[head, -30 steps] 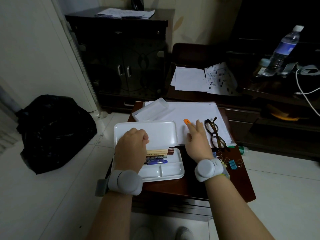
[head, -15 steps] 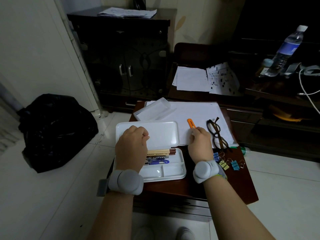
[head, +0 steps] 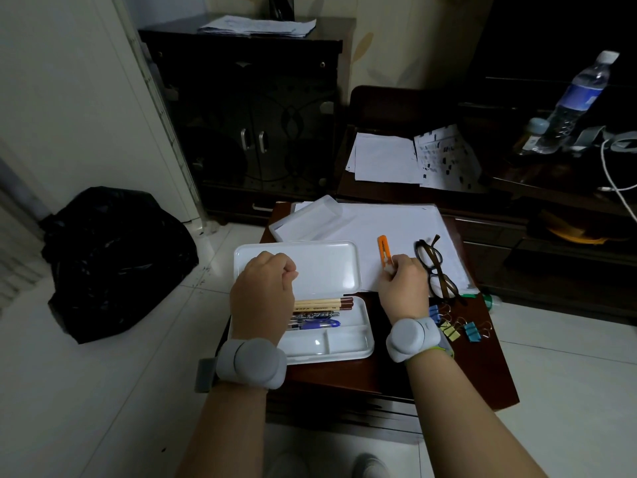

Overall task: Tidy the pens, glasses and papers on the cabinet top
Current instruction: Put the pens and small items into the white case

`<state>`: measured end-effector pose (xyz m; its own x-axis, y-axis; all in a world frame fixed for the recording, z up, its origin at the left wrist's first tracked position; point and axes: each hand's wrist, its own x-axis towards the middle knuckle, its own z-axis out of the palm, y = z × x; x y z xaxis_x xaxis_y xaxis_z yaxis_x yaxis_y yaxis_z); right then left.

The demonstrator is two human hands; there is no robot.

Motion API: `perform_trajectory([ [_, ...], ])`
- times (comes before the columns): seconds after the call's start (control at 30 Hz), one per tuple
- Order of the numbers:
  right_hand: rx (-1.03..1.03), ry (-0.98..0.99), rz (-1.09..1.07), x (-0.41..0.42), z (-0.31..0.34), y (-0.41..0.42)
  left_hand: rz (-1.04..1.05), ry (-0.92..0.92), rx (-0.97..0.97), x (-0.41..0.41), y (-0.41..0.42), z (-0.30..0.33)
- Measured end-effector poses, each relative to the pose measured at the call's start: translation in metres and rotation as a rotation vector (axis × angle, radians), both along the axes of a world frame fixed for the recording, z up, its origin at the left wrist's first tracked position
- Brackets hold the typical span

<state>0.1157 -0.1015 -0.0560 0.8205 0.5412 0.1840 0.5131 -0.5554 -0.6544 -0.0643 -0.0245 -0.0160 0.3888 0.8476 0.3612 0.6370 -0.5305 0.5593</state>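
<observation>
An open white pencil case [head: 344, 343] lies on the small dark cabinet top [head: 475, 377], with several pens and pencils [head: 320, 310] in its tray. My left hand [head: 263, 294] rests as a fist over the case and holds nothing that I can see. My right hand [head: 401, 286] pinches the near end of an orange pen-like item [head: 383, 248] lying on the white papers [head: 393, 229]. Dark-framed glasses [head: 436, 267] lie on the papers just right of that hand.
A clear plastic box [head: 306, 219] sits at the papers' far left. Coloured binder clips [head: 462, 327] lie right of my right wrist. More papers [head: 386, 157] lie on a dark seat behind. A water bottle [head: 575, 101] stands at right, a black bag [head: 113, 257] at left.
My right hand went from lying flat beside the orange item to curling round its near end. The item now points away from me. The left hand stayed put.
</observation>
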Motion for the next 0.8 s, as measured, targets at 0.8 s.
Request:
perform_trajectory([
  [0.8,0.406,0.239,-0.070,0.010,0.046,-0.014,-0.111,-0.012,-0.061,0.009,-0.004,0.002],
])
